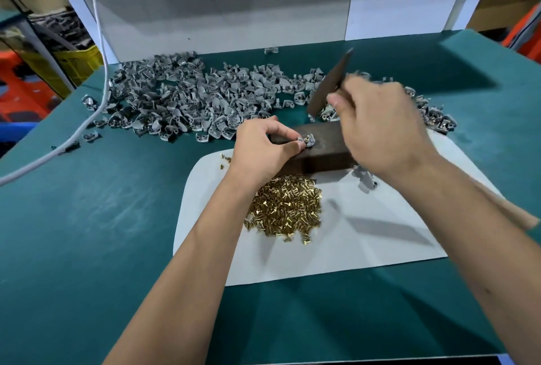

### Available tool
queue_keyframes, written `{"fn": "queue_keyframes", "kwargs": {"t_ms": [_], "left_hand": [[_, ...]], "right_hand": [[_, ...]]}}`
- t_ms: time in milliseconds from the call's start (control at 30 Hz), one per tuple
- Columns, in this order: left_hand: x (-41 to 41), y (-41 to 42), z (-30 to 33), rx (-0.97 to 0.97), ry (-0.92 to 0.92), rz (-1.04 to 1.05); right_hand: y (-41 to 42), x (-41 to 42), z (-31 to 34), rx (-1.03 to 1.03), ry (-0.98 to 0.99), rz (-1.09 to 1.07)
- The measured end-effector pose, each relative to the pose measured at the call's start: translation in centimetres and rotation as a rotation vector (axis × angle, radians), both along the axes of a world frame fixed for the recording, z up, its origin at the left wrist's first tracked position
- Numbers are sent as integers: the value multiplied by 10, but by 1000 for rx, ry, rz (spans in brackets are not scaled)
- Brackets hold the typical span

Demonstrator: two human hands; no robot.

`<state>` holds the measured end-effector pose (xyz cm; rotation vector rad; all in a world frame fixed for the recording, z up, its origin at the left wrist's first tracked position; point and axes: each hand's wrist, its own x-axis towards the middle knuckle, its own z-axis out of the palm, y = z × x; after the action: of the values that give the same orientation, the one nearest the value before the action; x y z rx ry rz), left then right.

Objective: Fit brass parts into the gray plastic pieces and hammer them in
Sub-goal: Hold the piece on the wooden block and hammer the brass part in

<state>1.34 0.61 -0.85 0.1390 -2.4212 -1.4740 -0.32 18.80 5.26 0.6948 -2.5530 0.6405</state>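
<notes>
holding a gray plastic piece (308, 142) on top of the dark block (316, 151), left hand (263, 145) pinches it with fingertips close beside the brass part (308, 138), which stands proud of the piece, not yet driven in. right hand (380, 121) is wrapped round a dark flat bar (330, 83), raised and blurred, tilted above the block. loose brass parts (287, 206) heaped on the white sheet (380, 233) near the block; unfilled gray pieces (190, 95) piled further back on the green table (87, 218). risks, as i judge: a strike off-centre could hit the pinching fingers, tip the brass part sideways, or knock the piece off the block.
</notes>
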Motion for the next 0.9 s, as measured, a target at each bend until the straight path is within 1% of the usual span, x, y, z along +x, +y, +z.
{"fn": "queue_keyframes", "kwargs": {"t_ms": [67,133,167,233,267,300,367,433,467,500,567,600,700,767,800,833,867,900], "left_hand": [[1,1,0,18,6,2],[0,2,0,42,1,-2],[0,2,0,42,0,-4],[0,2,0,20,4,3],[0,1,0,14,8,7],[1,1,0,15,14,8],[1,2,2,34,19,-5],[1,3,2,42,12,-10],[1,3,1,31,6,-8],[1,3,1,16,1,-7],[0,2,0,-2,-3,-5],[0,1,0,-1,1,-8],[1,2,2,17,5,-16],[2,3,2,17,0,-13],[3,3,3,9,-1,-17],[3,2,2,-1,3,-18],[2,2,1,-5,7,-15],[2,1,1,-2,7,-15]], "right_hand": [[-9,2,-3,167,-85,0],[-10,0,2,233,-91,20],[-9,-1,7,228,-47,30],[-6,1,11,72,87,32],[-5,4,10,20,108,27],[-7,8,8,44,82,20],[-10,10,0,206,-43,-6],[-10,7,4,286,-65,-10],[-9,6,8,283,-37,-4],[-7,5,10,238,20,-5],[-6,8,9,57,107,-23],[-7,11,5,33,93,-17],[-9,11,-3,213,-73,-14],[-7,3,3,253,-57,-14],[-4,1,6,215,-11,-21],[-3,1,7,111,37,-27],[-3,2,5,0,52,-17],[-3,5,1,-44,29,3]]}}
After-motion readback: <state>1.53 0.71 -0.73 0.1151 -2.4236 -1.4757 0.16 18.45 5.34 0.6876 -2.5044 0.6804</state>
